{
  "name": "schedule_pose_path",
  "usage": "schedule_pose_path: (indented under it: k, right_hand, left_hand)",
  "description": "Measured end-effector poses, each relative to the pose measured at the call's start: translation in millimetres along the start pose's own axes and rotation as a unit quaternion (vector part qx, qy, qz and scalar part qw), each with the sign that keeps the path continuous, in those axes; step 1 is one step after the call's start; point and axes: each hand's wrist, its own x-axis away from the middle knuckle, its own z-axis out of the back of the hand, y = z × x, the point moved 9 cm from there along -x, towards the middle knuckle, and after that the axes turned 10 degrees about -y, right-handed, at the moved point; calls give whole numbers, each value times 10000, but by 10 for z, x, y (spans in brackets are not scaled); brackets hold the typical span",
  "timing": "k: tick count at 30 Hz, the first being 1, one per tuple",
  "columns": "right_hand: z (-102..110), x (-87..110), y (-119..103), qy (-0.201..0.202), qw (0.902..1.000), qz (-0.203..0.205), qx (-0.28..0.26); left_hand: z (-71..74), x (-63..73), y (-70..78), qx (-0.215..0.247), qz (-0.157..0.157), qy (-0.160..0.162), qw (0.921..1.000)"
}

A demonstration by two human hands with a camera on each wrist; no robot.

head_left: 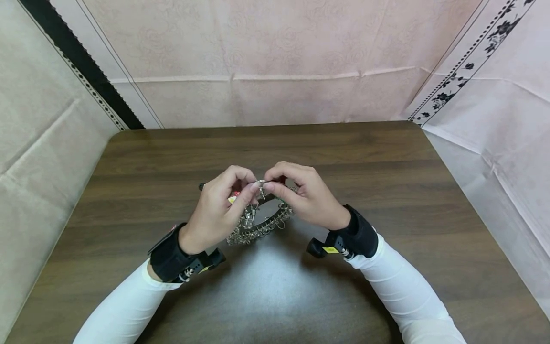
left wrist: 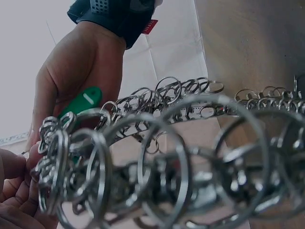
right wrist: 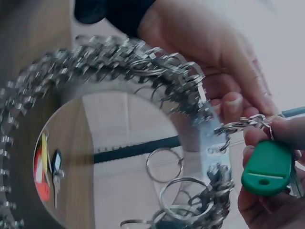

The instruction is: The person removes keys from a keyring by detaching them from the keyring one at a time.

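Observation:
A round metal hoop (head_left: 259, 228), hung all about with split rings and small clasps, is between the two hands. My left hand (head_left: 216, 210) pinches a small key ring (right wrist: 255, 121) joined to the hoop by a short link. Fingertips of my right hand (head_left: 302, 193) meet it there, gripping the same ring from the other side. A green key tag (right wrist: 268, 167) with a metal key (right wrist: 295, 183) hangs within the right hand's fingers. From the left wrist view, the tag (left wrist: 83, 102) shows beneath the right palm, behind the hoop's rings.
Through the hoop, red, yellow and black-headed keys (right wrist: 46, 164) lie on the brown wooden table (head_left: 275, 306). In the head view the left hand mostly covers them. Pale cloth (head_left: 275, 52) hangs behind the table and at both sides.

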Motion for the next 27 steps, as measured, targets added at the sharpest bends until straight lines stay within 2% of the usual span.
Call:
schedule_pose_path:
  k: [8, 12, 14, 21, 27]
  right_hand:
    - [-26, 20, 66, -395, 9929, -248, -1095]
    - [-51, 23, 109, -528, 9879, -396, -1404]
    - [-56, 25, 116, -532, 9877, -421, -1407]
    - [-52, 18, 61, -353, 9950, -269, -890]
    - [-41, 27, 36, -174, 9941, 9, -1068]
  left_hand:
    - [-20, -10, -3, -37, 46, -115, 9999]
    - [-17, -3, -18, 46, 94, -54, 9999]
    - [-13, 0, -22, 82, 100, -21, 9999]
    - [-13, 2, -7, -40, 53, -22, 10000]
    - [-12, 6, 37, -248, -179, 16, 9995]
